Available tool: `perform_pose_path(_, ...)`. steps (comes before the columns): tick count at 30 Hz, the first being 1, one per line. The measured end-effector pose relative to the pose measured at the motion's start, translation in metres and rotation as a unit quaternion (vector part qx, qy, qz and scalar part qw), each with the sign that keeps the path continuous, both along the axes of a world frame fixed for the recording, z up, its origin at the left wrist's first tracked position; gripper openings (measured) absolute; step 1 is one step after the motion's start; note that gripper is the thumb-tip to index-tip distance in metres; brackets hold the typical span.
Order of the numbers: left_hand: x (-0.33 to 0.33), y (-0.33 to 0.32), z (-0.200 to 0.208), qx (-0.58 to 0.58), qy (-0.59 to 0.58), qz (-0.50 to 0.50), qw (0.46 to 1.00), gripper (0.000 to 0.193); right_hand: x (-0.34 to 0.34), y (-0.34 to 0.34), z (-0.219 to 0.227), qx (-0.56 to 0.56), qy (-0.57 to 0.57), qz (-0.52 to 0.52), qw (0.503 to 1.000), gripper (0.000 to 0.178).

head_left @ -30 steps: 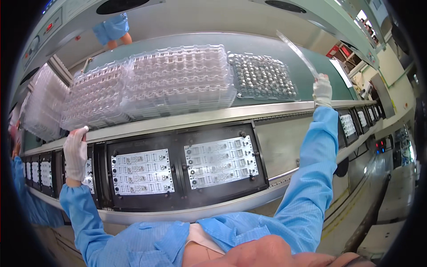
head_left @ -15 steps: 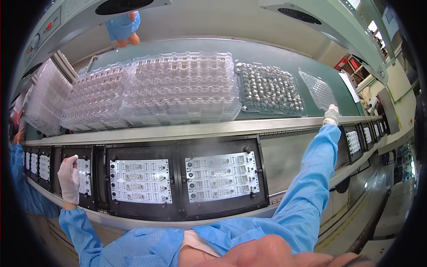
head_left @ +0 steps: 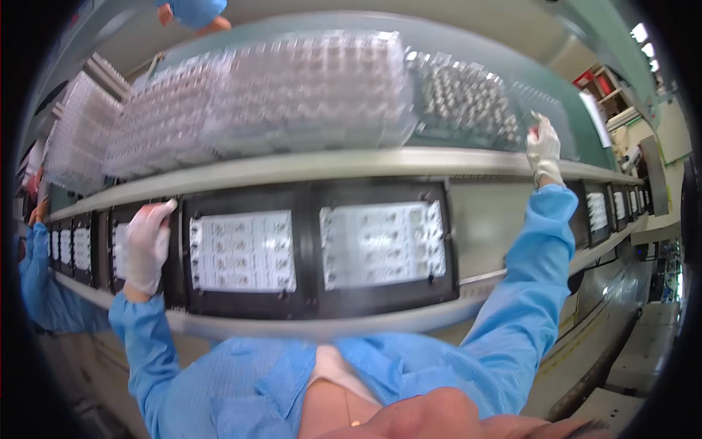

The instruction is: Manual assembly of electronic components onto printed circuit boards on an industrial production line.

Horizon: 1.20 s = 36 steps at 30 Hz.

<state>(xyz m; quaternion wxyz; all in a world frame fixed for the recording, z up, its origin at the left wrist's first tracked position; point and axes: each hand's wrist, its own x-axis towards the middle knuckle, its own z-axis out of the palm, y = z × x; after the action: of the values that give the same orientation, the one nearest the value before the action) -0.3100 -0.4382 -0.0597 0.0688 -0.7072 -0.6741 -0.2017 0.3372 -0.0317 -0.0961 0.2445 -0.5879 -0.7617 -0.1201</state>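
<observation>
My right hand (head_left: 543, 152), in a white glove, is over the near edge of a clear empty plastic tray (head_left: 550, 110) on the green table. Its fingers look apart, and the glove leaves some fingertips bare. Just left of it lies a clear tray of small metallic parts (head_left: 468, 99). My left hand (head_left: 148, 252), also gloved, hovers at or touches a black frame's edge, its fingers pressed together; anything in them is hidden. Beside it are black frames holding white circuit panels, one left (head_left: 241, 252) and one right (head_left: 382, 241).
Tall stacks of clear trays (head_left: 314, 91) stand along the table (head_left: 475, 40). A metal rail (head_left: 292, 168) separates them from the line of frames. A bare metal plate (head_left: 486, 227) shows right of the panels. Another person's blue sleeve (head_left: 44, 293) is at far left; someone else stands across the table.
My right hand has lowered the empty tray from a tilt to lying flatter beside the filled one. My left hand has moved right and away from me. The whole view has shifted and blurred.
</observation>
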Motion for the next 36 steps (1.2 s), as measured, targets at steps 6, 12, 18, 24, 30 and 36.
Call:
perform_pose_path(6, 0.044, -0.003, -0.001, 0.002, -0.014, -0.152, 0.988, 0.034, -0.109, -0.144, -0.024, -0.127, 0.071, 0.151, 0.978, 0.035)
perform_pose_path(12, 0.080, -0.039, -0.026, -0.043, -0.088, -0.250, 0.963, 0.036, -0.116, -0.222, -0.087, -0.151, 0.192, 0.074, 0.967, 0.034)
perform_pose_path(18, 0.075, -0.070, -0.028, -0.075, -0.080, -0.281, 0.953, 0.042, -0.120, -0.247, -0.105, -0.481, 0.648, 0.055, 0.588, 0.051)
perform_pose_path(24, 0.069, -0.088, -0.030, -0.050, -0.094, -0.249, 0.963, 0.036, -0.125, -0.254, -0.110, -0.503, 0.662, 0.044, 0.554, 0.054)
perform_pose_path(30, 0.077, -0.090, -0.025, -0.033, -0.105, -0.216, 0.970, 0.034, -0.114, -0.240, -0.109, -0.516, 0.664, 0.046, 0.538, 0.053)
perform_pose_path(36, 0.078, -0.085, -0.023, -0.029, -0.115, -0.217, 0.969, 0.033, -0.110, -0.233, -0.115, -0.455, 0.626, 0.030, 0.632, 0.049)
